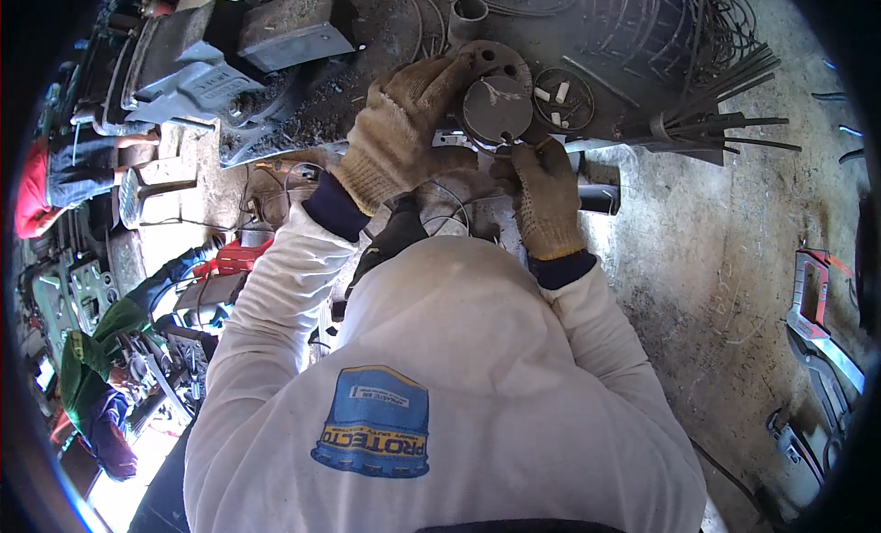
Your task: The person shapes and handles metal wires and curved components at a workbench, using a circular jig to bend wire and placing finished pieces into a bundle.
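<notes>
Both my hands wear brown knit work gloves and work at the near edge of a dark metal workbench [413,10]. My left hand [408,120] has its fingers curled at the left rim of a round steel plate with holes [507,63]. A smooth grey metal disc [497,111] with light scratch marks overlaps that plate on the near side. At the disc's lower right edge, the fingers of my right hand [549,198] are pinched together by a small dark piece. What exactly they hold is too small to tell.
A short pipe [468,21] stands beyond the plate; a round dish [582,118] holds white pieces. Rods [734,129] jut past the bench at right. Heavy metal blocks [298,26] sit left. A hacksaw [809,294] lies right. A person in red [33,189] is far left.
</notes>
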`<state>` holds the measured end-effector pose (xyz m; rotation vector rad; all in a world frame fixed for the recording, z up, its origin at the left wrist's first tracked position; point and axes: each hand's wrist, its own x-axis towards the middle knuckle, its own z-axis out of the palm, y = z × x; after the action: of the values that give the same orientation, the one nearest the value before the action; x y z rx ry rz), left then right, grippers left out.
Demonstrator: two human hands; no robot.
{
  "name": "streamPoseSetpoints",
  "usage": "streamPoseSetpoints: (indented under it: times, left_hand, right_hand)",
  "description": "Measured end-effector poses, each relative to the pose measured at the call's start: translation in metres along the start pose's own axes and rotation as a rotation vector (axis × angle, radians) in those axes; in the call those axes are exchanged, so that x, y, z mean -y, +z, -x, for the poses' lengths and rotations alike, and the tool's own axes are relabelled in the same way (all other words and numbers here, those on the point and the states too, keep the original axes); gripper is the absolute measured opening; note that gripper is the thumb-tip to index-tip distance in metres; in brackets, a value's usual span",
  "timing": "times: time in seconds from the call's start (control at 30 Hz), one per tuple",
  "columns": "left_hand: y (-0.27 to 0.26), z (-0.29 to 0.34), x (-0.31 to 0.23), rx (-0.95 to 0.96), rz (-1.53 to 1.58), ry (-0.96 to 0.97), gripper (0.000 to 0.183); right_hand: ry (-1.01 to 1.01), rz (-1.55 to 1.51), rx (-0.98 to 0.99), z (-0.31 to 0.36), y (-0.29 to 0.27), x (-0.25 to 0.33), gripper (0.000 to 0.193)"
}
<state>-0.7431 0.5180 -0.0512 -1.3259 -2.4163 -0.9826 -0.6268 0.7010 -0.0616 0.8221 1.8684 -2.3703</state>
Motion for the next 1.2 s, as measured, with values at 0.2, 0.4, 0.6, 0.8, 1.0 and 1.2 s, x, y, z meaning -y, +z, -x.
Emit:
streamPoseSetpoints:
  times: [0.2,0.4,0.6,0.8,1.0,1.2]
  left_hand:
    - [0.008,-0.011,-0.004,0.027,-0.088,0.069,0.107]
    - [0.009,-0.032,-0.010,0.107,-0.168,0.102,0.106]
    - [0.011,-0.036,-0.007,0.215,-0.177,0.126,0.104]
    - [0.005,-0.044,-0.011,0.294,-0.182,0.168,0.108]
    - [0.005,-0.045,-0.012,0.303,-0.110,0.138,0.105]
    - [0.006,-0.045,-0.012,0.299,-0.099,0.128,0.105]
  right_hand:
    - [-0.092,0.022,0.013,-0.003,-0.004,-0.007,0.028]
    - [-0.179,0.178,-0.004,-0.008,-0.008,-0.014,0.028]
    - [-0.241,0.365,0.061,-0.002,-0.010,-0.004,0.025]
    - [-0.207,0.247,-0.016,-0.009,-0.012,-0.012,0.023]
    - [-0.255,0.166,-0.026,-0.007,-0.006,-0.009,0.024]
    - [-0.233,0.176,0.014,-0.002,-0.006,0.003,0.027]
